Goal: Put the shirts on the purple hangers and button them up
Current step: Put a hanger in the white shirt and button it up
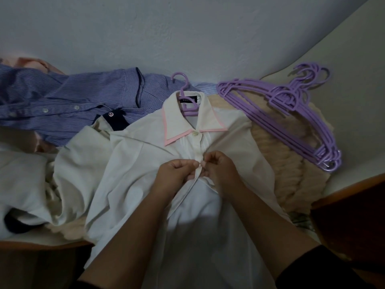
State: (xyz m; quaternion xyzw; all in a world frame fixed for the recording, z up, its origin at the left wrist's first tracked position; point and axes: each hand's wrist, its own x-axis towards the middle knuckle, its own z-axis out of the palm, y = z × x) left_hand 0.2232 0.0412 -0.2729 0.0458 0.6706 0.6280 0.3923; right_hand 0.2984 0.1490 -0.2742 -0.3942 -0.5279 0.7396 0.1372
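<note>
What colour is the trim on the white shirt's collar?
Pink, along the edges of the collar of the white shirt; clearest in the head view.

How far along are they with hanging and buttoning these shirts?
Done: the white shirt is on a purple hanger and its top button is fastened. In hand: the left hand and right hand pinch the placket at a lower button. Left: the front below gapes open, the striped shirt lies unhung, and spare hangers wait.
</note>
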